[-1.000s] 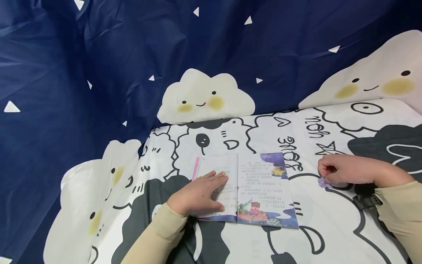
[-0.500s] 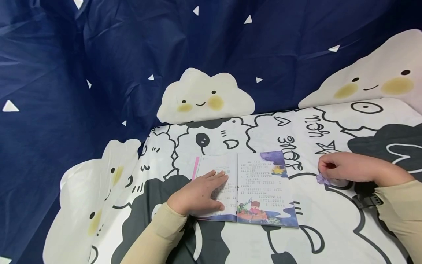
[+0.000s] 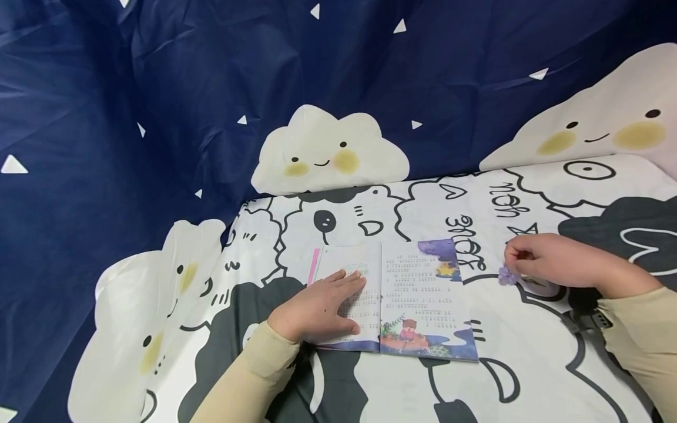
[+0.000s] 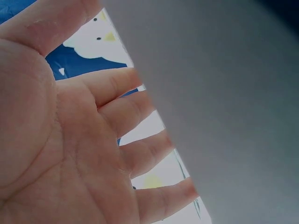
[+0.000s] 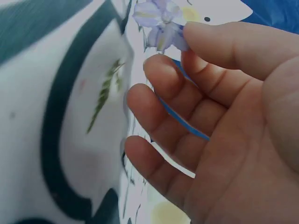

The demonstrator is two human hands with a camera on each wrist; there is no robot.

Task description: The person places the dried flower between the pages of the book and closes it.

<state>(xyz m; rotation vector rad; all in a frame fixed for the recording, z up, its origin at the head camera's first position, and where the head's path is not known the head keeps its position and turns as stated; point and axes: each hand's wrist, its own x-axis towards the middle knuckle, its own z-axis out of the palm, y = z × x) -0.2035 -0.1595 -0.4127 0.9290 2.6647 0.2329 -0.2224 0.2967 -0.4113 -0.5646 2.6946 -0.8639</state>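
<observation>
An open picture book [image 3: 394,296] lies flat on the cartoon-print cloth [image 3: 423,205]. My left hand [image 3: 319,308] presses flat on its left page, fingers straight; the left wrist view shows the straight fingers [image 4: 135,154] against the page [image 4: 224,107]. To the right of the book my right hand [image 3: 550,261] pinches a small purple flower [image 3: 506,275] between thumb and forefinger, just above the cloth. The right wrist view shows the flower [image 5: 161,21] at the fingertips [image 5: 205,39] and a small green sprig [image 5: 103,93] lying on the cloth below.
A dark blue sheet with white clouds [image 3: 328,150] and triangles rises behind the cloth. A black wrist strap [image 3: 589,322] sits at my right sleeve. The cloth's left edge drops off near another cloud print [image 3: 158,282].
My right hand has lifted the purple flower slightly and moved it left and up, toward the book. The left hand stays flat on the page.
</observation>
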